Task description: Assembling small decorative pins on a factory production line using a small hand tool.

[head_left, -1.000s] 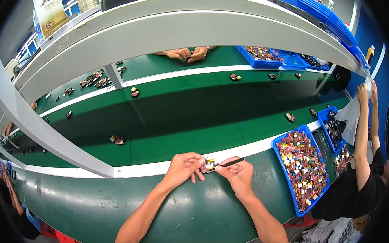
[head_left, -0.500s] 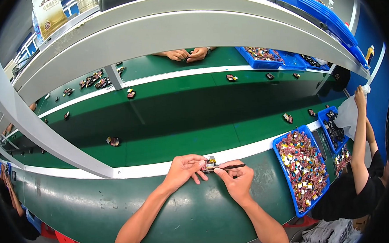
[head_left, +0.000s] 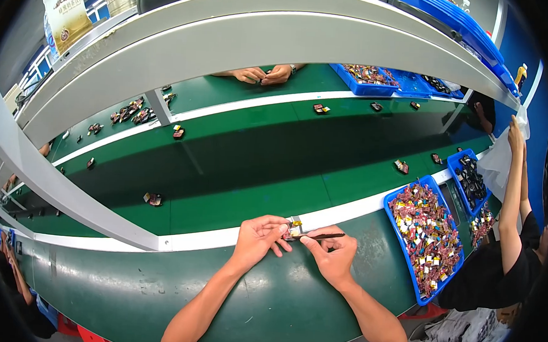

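Note:
Between the fingertips of my left hand (head_left: 257,241) is a small electronic assembly (head_left: 293,228) with a yellow-and-white tab and reddish wires. My right hand (head_left: 333,251) pinches a thin dark tool that looks like tweezers (head_left: 327,236). Its tip meets the assembly, though my fingers partly hide the contact. Both hands are held over the near edge of the green belt, just above the worktable (head_left: 218,292).
At right stands a blue tray (head_left: 420,299) heaped with wired parts, and behind it a blue tray of black parts (head_left: 470,176). Scattered assemblies (head_left: 153,199) lie on the green belt (head_left: 254,201). A person (head_left: 505,245) at right holds a white plastic bag (head_left: 498,159). A grey frame (head_left: 231,42) crosses above.
The assemblies on the belt have shifted slightly left. The person at right has moved the plastic bag. My hands have stayed nearly in place, with the assembly and tool still held.

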`<state>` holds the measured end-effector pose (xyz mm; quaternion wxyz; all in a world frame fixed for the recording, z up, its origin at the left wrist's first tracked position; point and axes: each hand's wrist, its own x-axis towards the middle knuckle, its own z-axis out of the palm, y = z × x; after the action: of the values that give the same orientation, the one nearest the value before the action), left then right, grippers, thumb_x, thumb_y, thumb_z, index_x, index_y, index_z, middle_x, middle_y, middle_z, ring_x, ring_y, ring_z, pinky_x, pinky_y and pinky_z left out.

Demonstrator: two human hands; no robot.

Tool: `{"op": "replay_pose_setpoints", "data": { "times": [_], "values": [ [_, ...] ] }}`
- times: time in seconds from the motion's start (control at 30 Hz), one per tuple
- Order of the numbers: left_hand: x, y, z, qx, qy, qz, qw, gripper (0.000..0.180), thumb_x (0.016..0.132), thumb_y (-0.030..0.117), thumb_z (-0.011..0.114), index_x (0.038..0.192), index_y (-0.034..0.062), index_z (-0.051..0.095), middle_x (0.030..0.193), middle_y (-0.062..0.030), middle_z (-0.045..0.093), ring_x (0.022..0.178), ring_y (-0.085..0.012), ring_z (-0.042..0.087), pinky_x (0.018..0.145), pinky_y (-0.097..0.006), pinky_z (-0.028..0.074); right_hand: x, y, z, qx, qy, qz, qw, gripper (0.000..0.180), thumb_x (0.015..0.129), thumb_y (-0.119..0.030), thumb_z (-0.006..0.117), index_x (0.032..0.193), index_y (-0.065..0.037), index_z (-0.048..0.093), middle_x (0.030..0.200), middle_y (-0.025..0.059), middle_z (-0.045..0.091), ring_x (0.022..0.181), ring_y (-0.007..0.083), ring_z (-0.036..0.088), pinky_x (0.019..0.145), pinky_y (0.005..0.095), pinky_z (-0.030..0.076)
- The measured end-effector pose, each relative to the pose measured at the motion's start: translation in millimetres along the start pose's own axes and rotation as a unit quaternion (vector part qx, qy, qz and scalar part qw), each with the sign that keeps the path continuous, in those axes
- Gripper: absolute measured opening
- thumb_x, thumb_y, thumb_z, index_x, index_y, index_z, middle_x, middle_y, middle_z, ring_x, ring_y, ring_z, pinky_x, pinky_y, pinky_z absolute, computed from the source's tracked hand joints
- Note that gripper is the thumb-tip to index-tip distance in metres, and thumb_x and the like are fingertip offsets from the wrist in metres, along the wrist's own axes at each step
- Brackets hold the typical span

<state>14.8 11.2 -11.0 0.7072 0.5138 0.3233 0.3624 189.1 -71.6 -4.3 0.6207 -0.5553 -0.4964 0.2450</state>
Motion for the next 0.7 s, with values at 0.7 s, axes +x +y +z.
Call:
{"op": "replay_pose_setpoints", "data": {
  "times": [0.7],
  "values": [
    [0.8, 2.5, -2.4, 0.037, 0.003, -0.012, 0.999, 0.026, 0.095, 0.0, 0.064, 0.119, -0.0084, 0.067, 0.089, -0.0157, 0.074, 0.069, -0.019, 0.073, 0.054, -0.026, 0.057, 1.0, -2.8, -0.2, -0.043, -0.014, -0.002, 0.999, 0.011, 0.079, -0.002, 0.083, 0.085, -0.002, 0.075, 0.062, -0.0034, 0.064, 0.045, -0.0018, 0.037, 0.044, 0.02, 0.026]
  ]
}}
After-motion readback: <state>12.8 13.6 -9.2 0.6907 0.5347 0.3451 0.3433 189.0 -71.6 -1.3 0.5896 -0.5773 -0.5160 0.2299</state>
